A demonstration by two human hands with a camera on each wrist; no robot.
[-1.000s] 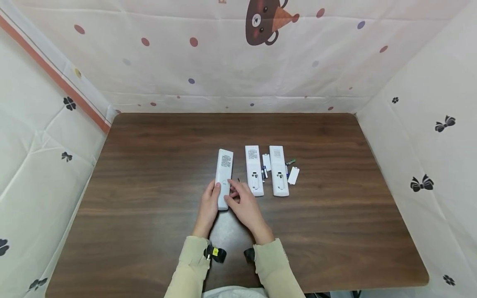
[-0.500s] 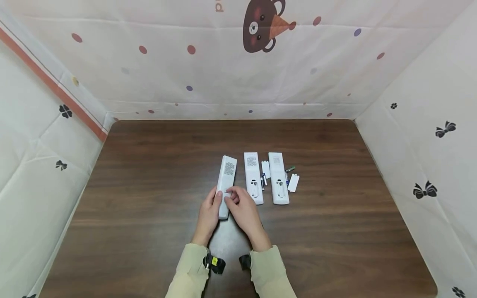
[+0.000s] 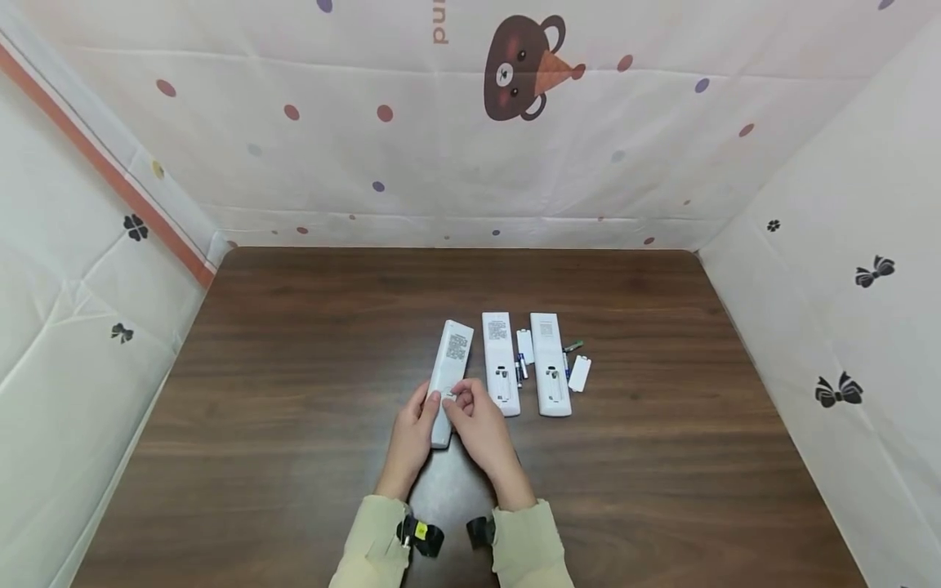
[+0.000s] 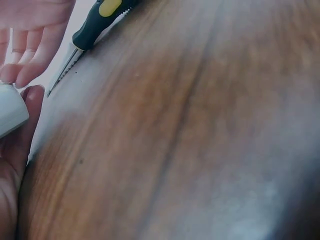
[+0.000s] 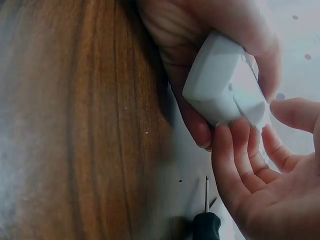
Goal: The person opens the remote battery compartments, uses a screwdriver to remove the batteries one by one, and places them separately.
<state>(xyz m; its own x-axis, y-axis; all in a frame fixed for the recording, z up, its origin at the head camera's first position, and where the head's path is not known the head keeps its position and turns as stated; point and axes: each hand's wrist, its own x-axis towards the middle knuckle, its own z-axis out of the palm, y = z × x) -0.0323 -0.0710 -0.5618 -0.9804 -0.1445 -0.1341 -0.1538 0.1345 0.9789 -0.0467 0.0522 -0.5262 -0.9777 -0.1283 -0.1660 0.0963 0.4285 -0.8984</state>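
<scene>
A white remote control (image 3: 453,359) is tilted with its back up, a printed code patch near its far end. My left hand (image 3: 407,441) grips it along its left side, the thumb on top. My right hand (image 3: 485,429) has its thumb and bent fingers at the right edge of the remote's back, near the battery cover. In the right wrist view, several right fingertips (image 5: 240,125) touch the edge of the remote (image 5: 215,75). A screwdriver (image 4: 97,22) with a dark green and yellow handle lies on the table by the hands; the right hand hides it in the head view.
To the right lie two more white remotes (image 3: 501,359), (image 3: 549,367) with their battery compartments exposed. Beside them are loose battery covers (image 3: 525,343), (image 3: 580,373), small blue-and-white batteries (image 3: 523,366) and a green battery (image 3: 573,346). A patterned cloth (image 3: 309,163) walls the brown table (image 3: 331,310).
The head view has tipped upward, so everything sits lower in it. The held remote's far end has swung to the right, toward the other remotes. Both hands stay on it.
</scene>
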